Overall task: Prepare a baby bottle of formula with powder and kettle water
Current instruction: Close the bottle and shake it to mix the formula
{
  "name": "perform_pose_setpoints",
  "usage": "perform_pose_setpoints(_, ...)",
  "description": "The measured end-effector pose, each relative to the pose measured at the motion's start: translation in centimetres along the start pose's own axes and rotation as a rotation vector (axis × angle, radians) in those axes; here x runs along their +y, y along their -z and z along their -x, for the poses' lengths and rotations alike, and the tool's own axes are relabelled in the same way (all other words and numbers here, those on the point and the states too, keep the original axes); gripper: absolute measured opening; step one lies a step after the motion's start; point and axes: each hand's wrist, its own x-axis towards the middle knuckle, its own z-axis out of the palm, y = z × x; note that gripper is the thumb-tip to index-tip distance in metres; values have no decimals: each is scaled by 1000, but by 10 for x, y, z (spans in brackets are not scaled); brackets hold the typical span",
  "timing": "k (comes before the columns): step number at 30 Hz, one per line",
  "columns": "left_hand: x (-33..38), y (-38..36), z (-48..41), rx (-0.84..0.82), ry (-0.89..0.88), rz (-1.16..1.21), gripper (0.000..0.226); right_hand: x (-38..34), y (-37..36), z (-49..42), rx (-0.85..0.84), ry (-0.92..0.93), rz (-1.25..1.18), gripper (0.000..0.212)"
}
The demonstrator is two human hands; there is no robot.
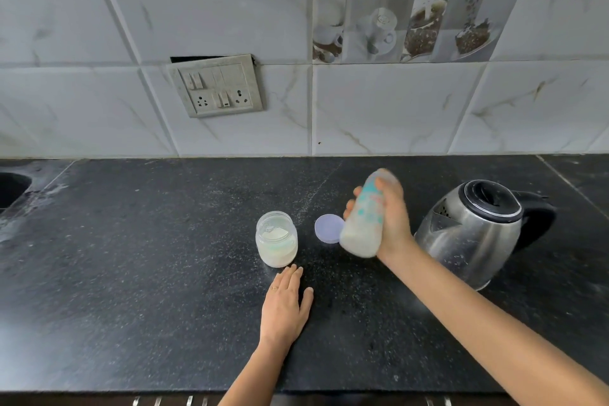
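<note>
My right hand grips a baby bottle with teal markings and holds it tilted above the black counter; the bottle is blurred and holds milky white liquid. A clear plastic jar of white formula powder stands open left of the bottle. Its round pale lid lies flat between the jar and the bottle. A steel electric kettle with a black lid and handle stands to the right of my right hand. My left hand rests flat on the counter just below the jar, fingers apart and holding nothing.
The black speckled counter runs to a tiled wall. A sink cuts into the counter at the far left. A switch and socket plate hangs on the wall. The counter's front edge lies at the bottom.
</note>
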Motion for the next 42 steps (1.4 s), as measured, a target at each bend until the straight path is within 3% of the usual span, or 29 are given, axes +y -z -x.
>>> perform_pose_setpoints(2,-1,-1,0,3,1,-2,50,11,5,17,-157,-27,218,43)
perform_pose_setpoints(4,-2,0,0,5,-2,-5,50,8,8,17,-242,0,261,39)
perform_pose_setpoints(6,-1,0,-1,9,-4,-5,50,-3,4,2,-103,20,55,20)
perform_pose_setpoints(9,-1,-2,0,4,-2,-8,51,-17,4,-16,2,11,-95,20)
perform_pose_setpoints(14,-2,-2,-1,-3,-2,-3,51,9,21,8,-252,-97,293,41)
perform_pose_setpoints(16,-2,-1,-1,3,-2,0,51,3,16,4,-167,-34,211,33)
perform_pose_setpoints(18,-2,-1,-1,11,-1,2,50,-11,9,-9,14,29,-39,15)
perform_pose_setpoints(20,-1,-2,-1,7,-1,-4,50,-20,6,-18,110,99,-205,17)
perform_pose_setpoints(23,-1,-1,-1,4,-1,-3,51,-3,8,-5,-27,25,-74,14)
perform_pose_setpoints(26,-1,-2,-1,4,-2,-6,50,6,11,5,-199,10,122,29)
perform_pose_setpoints(28,0,-1,-1,6,-6,-7,50,0,6,-1,-103,61,1,15)
perform_pose_setpoints(31,-1,-1,0,3,-7,-13,50,-7,5,-12,94,37,-210,25)
perform_pose_setpoints(34,-1,-1,0,2,-5,-8,51,10,15,6,-60,-37,6,19)
perform_pose_setpoints(37,-1,-1,-2,5,-4,-3,50,18,25,19,-220,-95,254,48)
perform_pose_setpoints(42,-1,-1,-2,6,-3,-11,50,-11,11,-10,95,6,-193,22)
